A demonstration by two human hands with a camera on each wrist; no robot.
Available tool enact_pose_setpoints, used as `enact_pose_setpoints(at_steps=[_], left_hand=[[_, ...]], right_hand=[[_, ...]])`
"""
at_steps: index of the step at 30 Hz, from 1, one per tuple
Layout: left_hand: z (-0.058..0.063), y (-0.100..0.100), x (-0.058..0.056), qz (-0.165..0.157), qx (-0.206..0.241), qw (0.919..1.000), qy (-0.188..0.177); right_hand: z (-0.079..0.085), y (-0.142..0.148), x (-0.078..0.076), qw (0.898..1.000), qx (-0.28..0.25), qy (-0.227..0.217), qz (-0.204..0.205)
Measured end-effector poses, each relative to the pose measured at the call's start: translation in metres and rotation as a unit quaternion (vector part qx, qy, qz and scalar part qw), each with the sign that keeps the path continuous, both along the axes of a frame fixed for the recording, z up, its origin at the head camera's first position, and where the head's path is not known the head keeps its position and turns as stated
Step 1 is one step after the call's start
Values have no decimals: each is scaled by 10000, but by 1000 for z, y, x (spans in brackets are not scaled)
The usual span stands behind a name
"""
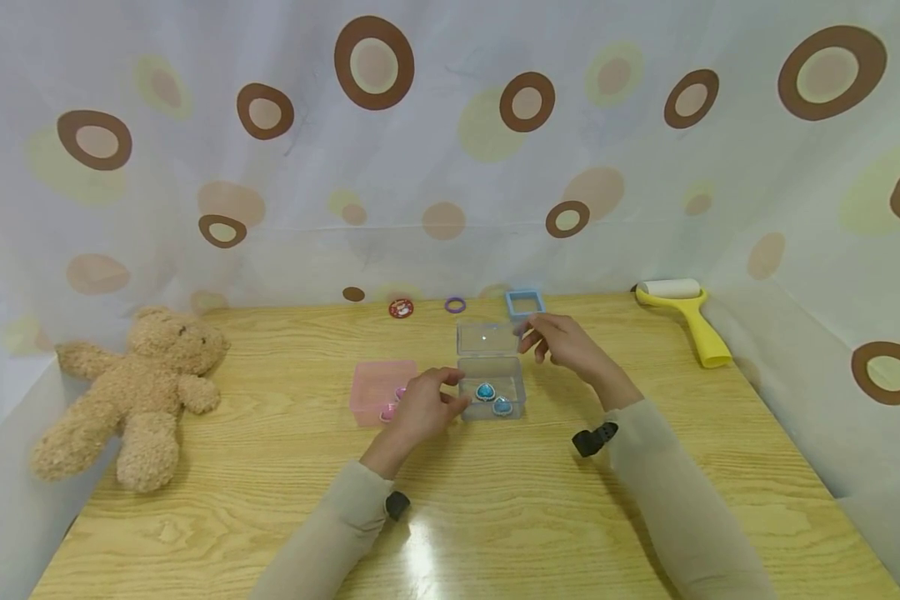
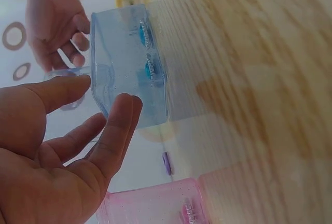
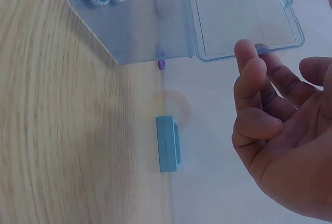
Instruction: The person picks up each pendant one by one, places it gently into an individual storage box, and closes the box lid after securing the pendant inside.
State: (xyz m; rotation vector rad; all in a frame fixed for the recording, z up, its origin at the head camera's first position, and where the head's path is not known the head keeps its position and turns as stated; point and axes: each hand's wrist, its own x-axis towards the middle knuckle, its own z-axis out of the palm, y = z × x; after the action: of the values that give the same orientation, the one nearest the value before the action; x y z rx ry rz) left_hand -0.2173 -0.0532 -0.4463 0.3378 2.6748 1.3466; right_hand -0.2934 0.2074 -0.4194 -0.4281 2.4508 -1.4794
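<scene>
A clear bluish plastic box (image 1: 512, 379) stands on the table with its lid (image 1: 487, 340) raised at the back. Two blue gems with silvery edging (image 1: 485, 392) lie inside. My left hand (image 1: 423, 406) is at the box's left side, thumb and fingers spread around its near corner. At the lid's right edge is my right hand (image 1: 566, 346), fingertips right at the rim and thumb apart from it in the right wrist view. A pink box (image 1: 363, 387) with pink gems (image 1: 388, 412) stands to the left, partly hidden by my left hand.
Behind the boxes lie a red patterned disc (image 1: 401, 308), a purple ring (image 1: 455, 305) and a light blue square frame (image 1: 525, 292). A teddy bear (image 1: 146, 383) lies at the left. A yellow-handled roller (image 1: 693, 321) rests at the back right, near the curtain.
</scene>
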Motion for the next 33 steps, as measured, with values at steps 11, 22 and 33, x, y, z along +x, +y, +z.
enact_pose_setpoints(at_steps=[11,22,33], left_hand=[[0,0,-1,-26,47,10000,5],[-1,-1,-1,21,128,9998,-176],[0,-4,1,-140,29,9999,83]], right_hand=[[3,4,14,9973,565,-29,459],[-5,4,21,9926,960,126,735],[-10,4,23,9890,1154,252,889]])
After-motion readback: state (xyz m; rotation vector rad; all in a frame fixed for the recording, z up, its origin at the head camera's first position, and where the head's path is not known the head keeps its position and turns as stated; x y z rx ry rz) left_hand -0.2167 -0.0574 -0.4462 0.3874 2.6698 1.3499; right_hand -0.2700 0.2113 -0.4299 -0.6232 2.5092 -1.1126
